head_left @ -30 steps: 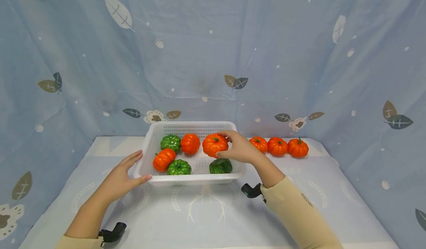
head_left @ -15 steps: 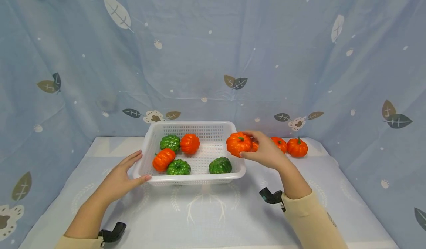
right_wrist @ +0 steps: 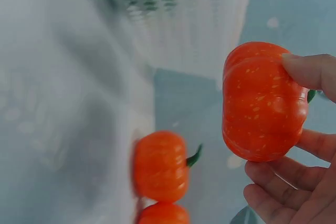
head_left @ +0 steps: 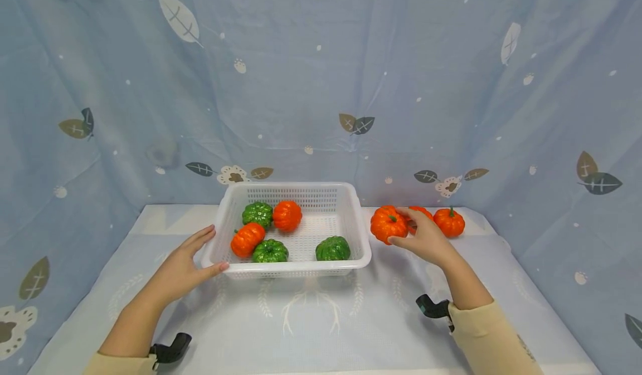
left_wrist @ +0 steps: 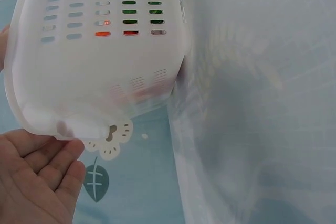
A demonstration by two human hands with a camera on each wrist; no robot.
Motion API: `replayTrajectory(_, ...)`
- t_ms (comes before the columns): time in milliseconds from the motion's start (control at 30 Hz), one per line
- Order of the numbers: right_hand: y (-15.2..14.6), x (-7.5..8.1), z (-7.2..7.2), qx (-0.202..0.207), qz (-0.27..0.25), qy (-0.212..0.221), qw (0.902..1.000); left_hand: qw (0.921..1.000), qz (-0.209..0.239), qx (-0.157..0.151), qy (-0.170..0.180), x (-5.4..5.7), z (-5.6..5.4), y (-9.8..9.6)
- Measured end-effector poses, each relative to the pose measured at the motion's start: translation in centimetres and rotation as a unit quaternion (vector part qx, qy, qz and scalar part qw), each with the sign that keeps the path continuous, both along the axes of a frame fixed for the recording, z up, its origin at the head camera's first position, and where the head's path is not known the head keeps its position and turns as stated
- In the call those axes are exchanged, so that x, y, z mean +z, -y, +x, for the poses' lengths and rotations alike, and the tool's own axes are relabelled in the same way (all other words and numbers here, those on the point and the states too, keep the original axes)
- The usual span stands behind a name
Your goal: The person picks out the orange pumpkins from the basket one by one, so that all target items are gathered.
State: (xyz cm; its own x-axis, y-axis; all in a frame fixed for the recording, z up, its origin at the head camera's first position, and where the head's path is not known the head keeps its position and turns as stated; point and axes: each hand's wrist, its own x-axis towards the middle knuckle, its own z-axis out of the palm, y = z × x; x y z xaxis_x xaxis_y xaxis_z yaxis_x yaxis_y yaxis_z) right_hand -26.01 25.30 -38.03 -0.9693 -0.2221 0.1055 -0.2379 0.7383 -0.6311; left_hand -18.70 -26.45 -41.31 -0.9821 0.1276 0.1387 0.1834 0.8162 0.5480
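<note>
My right hand [head_left: 426,240] grips an orange toy pumpkin [head_left: 387,225] between thumb and fingers. It is to the right of the white basket [head_left: 296,267], partly covering the row of pumpkins behind. The right wrist view has this held pumpkin [right_wrist: 260,111] apart from the basket wall. My left hand [head_left: 175,270] touches the basket's left end, thumb on the near rim, fingers extended. Inside the basket are two orange pumpkins [head_left: 287,216], two bright green ones [head_left: 270,251] and a darker green pumpkin [head_left: 333,249] at the right.
Orange pumpkins stand in a row at the table's back right, the rightmost pumpkin [head_left: 449,222] fully visible. A patterned blue curtain [head_left: 301,85] surrounds the table [head_left: 321,330] at the back and sides.
My right hand has carried the orange pumpkin from above the basket's right part over the rim to the right, toward the row. The left hand stays at the basket.
</note>
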Motion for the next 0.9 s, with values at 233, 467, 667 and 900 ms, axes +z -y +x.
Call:
replayTrajectory(233, -1.8, -2.6, -0.9, -0.012, 0.004, 0.031, 0.9994, 1.0, -0.003, 0.001, 0.002, 0.1, -0.1, -0.1)
replayTrajectory(467, -2.7, -4.6, -1.7, -0.012, 0.015, 0.045, 0.9988, 1.0, 0.001, 0.001, 0.001, 0.1, 0.0, -0.1)
replayTrajectory(667, -3.4, -5.7, -2.1, -0.015, 0.015, 0.055, 0.9982, 1.0, 0.002, 0.003, 0.005, 0.1, 0.0, -0.2)
replayTrajectory(900, -3.8, -6.5, -2.3, -0.02, 0.011, 0.058, 0.998, 1.0, 0.0, 0.003, 0.003, 0.1, 0.0, -0.1)
